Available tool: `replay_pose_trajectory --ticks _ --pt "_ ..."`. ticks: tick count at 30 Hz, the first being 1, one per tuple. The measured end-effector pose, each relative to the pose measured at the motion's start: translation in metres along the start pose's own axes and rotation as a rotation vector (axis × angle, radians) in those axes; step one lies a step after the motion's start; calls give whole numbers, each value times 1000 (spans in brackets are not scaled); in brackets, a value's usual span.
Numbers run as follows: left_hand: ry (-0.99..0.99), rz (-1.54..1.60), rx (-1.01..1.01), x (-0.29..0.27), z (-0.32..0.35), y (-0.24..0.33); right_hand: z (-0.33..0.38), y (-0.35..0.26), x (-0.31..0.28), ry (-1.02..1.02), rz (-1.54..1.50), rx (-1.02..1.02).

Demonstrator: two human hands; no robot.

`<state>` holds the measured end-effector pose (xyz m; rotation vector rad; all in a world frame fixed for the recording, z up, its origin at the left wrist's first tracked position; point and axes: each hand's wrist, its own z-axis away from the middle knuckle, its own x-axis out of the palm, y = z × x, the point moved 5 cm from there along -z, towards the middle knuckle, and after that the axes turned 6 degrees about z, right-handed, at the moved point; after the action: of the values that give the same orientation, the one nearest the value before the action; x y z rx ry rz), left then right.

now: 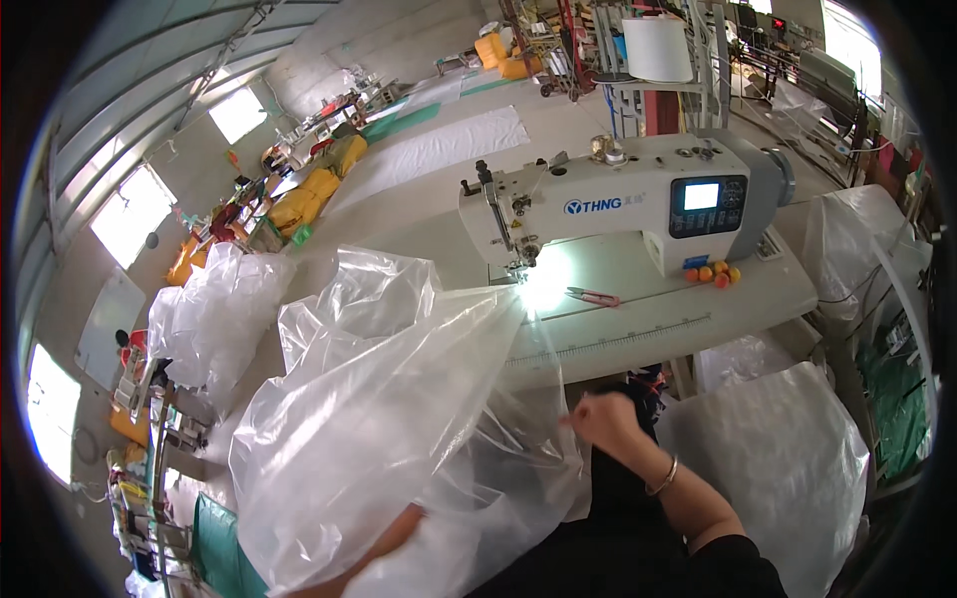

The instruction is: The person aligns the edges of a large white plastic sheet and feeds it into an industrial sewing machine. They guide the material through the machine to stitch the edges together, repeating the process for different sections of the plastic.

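Note:
A large sheet of clear plastic film point(349, 429) hangs in loose folds over the table's front edge. One gathered corner of it runs up to the needle area of a white sewing machine point(618, 194), where a bright lamp shines. My right hand point(605, 424) is closed, its fingertips pinched at the film's right edge, below the tabletop. Under the film at the lower middle reaches my left forearm point(384, 543); folds cover the left hand, so its fingers cannot be seen. Small red-handled thread snips point(595, 297) lie on the machine bed, right of the needle.
Several small orange and red balls point(720, 274) sit beneath the control panel point(706, 205). A white thread cone point(658, 48) stands behind the machine. More clear film point(214, 314) is heaped at the left, and another plastic piece point(778, 458) hangs at the right.

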<state>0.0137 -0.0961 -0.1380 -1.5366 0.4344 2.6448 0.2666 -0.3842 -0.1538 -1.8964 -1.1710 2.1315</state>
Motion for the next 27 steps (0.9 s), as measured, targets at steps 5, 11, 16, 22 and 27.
replay_pose_trajectory --ticks 5,11,16,22,27 --pt "752 -677 222 -112 -5 100 -116 -2 -54 554 -40 -221" --pt "720 -579 -332 -142 -30 43 -227 11 -21 458 269 -165" --pt "780 -682 -242 -162 -23 26 -258 13 -15 195 395 -147" --pt "349 88 240 -127 -36 60 -254 3 -39 237 505 -161" --pt "294 126 347 -121 -51 128 -151 -17 -65 797 -217 -335"
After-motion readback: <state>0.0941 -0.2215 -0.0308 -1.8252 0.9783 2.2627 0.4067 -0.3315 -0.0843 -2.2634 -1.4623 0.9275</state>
